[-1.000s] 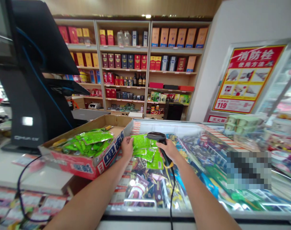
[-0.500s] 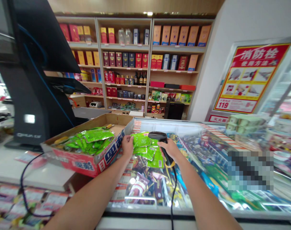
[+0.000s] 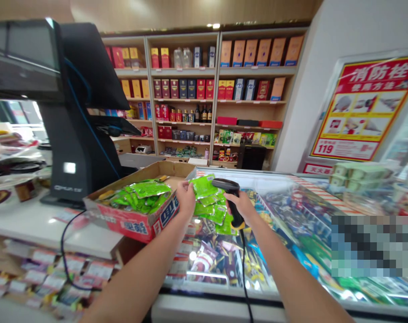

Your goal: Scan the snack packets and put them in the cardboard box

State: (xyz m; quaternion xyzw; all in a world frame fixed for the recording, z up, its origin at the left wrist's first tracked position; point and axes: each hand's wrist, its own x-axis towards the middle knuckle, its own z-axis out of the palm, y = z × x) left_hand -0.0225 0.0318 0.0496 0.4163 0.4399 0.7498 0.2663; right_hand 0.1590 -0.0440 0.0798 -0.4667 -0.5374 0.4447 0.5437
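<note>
My left hand (image 3: 186,197) is closed on the edge of a green snack packet (image 3: 203,185), just right of the cardboard box. In my right hand (image 3: 241,205) is a black barcode scanner (image 3: 229,187), gripped by its handle, its head pointing left over the packet. Several more green packets (image 3: 214,211) lie under it on the glass freezer top. The open cardboard box (image 3: 134,223), red with printed characters, holds a heap of similar green packets (image 3: 145,190). The scanner's cable (image 3: 244,264) hangs down over the freezer's front edge.
A black checkout monitor stand (image 3: 72,152) rises on the white counter (image 3: 52,226) at left. The glass-topped freezer (image 3: 267,179) holds many wrapped ice creams. Shelves (image 3: 217,101) with boxes stand behind; egg cartons (image 3: 357,175) sit at right.
My left hand has lifted the green packet slightly towards the scanner head, which is now tilted over it. The whole view has shifted, so things appear further right.
</note>
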